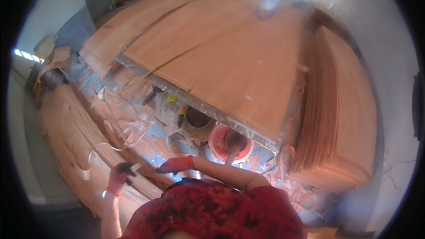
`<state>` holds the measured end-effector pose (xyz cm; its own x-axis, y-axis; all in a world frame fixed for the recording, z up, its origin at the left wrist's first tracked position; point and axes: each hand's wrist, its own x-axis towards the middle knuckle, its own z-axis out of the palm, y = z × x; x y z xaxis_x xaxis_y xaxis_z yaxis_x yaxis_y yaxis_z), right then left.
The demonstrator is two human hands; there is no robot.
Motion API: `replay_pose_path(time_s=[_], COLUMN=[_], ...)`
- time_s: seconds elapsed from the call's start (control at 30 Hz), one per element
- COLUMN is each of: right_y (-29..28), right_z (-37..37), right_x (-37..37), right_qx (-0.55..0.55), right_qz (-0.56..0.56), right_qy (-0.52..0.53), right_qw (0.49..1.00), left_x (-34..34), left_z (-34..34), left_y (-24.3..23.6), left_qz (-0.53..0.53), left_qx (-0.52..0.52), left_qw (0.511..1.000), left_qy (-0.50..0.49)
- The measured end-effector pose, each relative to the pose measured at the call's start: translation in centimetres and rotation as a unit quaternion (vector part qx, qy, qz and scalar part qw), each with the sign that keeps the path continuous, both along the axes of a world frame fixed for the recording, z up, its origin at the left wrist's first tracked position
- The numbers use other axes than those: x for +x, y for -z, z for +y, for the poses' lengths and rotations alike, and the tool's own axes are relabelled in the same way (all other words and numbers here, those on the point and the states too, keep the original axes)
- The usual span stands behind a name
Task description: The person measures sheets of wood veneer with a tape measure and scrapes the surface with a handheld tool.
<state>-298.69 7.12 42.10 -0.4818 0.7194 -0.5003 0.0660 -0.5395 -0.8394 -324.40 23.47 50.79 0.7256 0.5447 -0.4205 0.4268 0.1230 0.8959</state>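
My left hand [118,179], in a red glove with dark fingertips, is closed on a short white strip [135,167] that pokes out between its fingers. Just to its right, my right hand [176,164] wears a similar red glove. Its fingers stretch out toward the left, with nothing visible in them. Both hands are above a long stack of wood veneer sheets [73,124] at the left. A thin white band [84,173] curls loosely over that stack, beside my left hand.
A broad table of veneer sheets [221,53] spreads ahead. Beneath its near edge are a pink bucket [212,147] with a stick, a dark round container [198,118] and a green-orange handled tool [181,116]. Veneer scraps [133,130] litter the floor. Another veneer stack [354,119] stands right.
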Motion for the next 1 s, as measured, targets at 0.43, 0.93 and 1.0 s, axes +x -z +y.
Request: replay_pose_path(time_s=[0.43, 0.93, 1.0], right_y=[0.4, 1.7, 2.3], right_z=[-6.8, -21.0, -23.6], right_x=[3.5, 17.7, 20.1], right_qx=[0.138, 0.088, 0.085], right_qz=[0.078, -0.026, 0.008], right_qy=[0.485, 0.757, 0.799], right_qw=[0.860, 0.647, 0.595], left_x=[14.4, 20.4, 23.2], left_z=[-8.2, -0.6, 0.1], left_y=[2.1, 7.7, 12.3], left_qz=[-0.033, 0.105, 0.061], left_qx=[-0.112, -0.169, -0.202], left_qw=[0.991, 0.929, 0.927], left_qy=[0.058, 0.311, 0.310])
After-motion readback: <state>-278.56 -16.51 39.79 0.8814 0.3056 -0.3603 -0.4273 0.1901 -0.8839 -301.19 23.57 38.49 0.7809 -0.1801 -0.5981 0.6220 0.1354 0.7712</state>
